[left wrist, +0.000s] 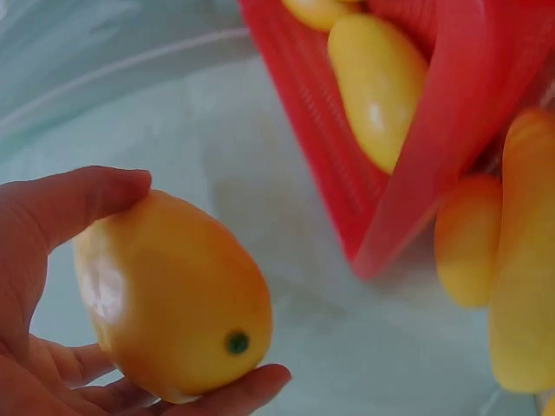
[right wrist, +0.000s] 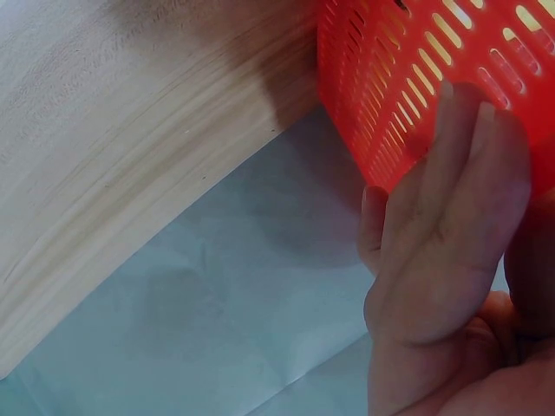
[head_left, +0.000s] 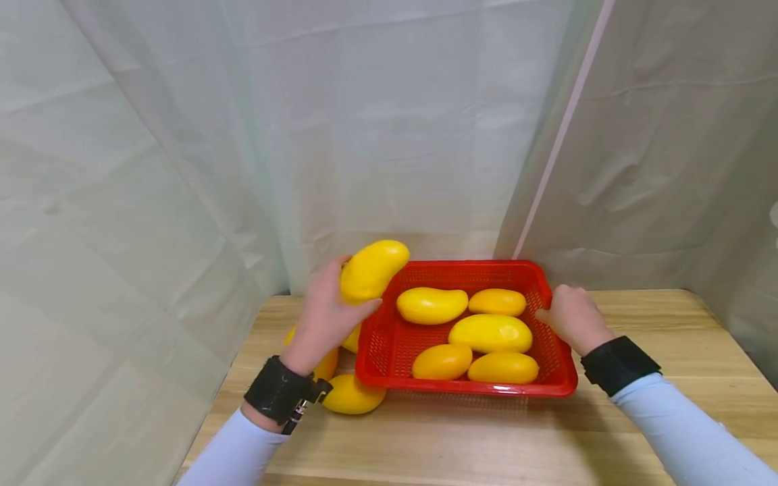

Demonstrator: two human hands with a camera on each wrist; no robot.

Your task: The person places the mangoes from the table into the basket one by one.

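Note:
My left hand (head_left: 331, 304) grips a yellow mango (head_left: 372, 270), lifted above the left rear corner of a red slotted basket (head_left: 550, 351). In the left wrist view the mango (left wrist: 173, 295) sits between my thumb and fingers (left wrist: 78, 199), with the basket's corner (left wrist: 408, 191) beyond it. Several yellow mangoes (head_left: 491, 333) lie inside the basket. My right hand (head_left: 571, 314) grips the basket's right rim. In the right wrist view its fingers (right wrist: 451, 217) lie against the outer wall (right wrist: 408, 95).
Three more mangoes (head_left: 352, 395) lie on the wooden table (head_left: 474, 439) just left of the basket, partly hidden by my left wrist. Pale cloth (head_left: 182, 169) hangs close around the back and left sides. Bare wood shows in front and to the right.

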